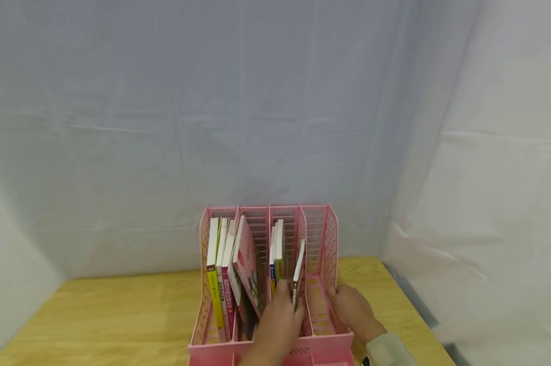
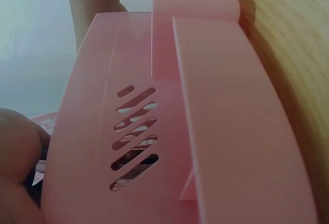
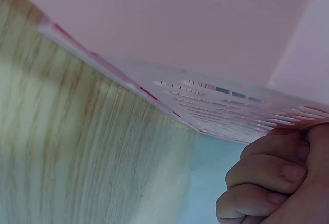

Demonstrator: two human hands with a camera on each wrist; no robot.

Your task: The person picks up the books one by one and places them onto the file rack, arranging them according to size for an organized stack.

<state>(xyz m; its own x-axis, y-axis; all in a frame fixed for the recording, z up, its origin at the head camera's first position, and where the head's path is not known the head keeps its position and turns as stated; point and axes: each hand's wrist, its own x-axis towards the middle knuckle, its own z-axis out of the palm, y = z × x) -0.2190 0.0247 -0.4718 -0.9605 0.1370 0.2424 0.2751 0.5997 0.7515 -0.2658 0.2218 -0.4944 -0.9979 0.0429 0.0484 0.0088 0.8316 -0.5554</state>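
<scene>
A pink plastic desk file organizer (image 1: 271, 349) with upright dividers stands on the wooden table. My left hand (image 1: 277, 320) reaches over its front into the third compartment. It pinches a thin white-edged book (image 1: 299, 267), with the thumb on the right side and the fingers on the left. Beside that book stand two more thin books (image 1: 277, 244). My right hand (image 1: 352, 311) grips the organizer's right side wall, and its curled fingers (image 3: 264, 172) show against the slotted side in the right wrist view. From the left wrist, the front panel (image 2: 77, 131) hides most of the left hand (image 2: 18, 167).
Several books (image 1: 220, 274) fill the leftmost compartment. A pink-covered book (image 1: 245, 259) leans in the second one. Bare wood (image 1: 119, 315) of the table lies left of the organizer, and a pale sheet (image 1: 275, 127) hangs behind it.
</scene>
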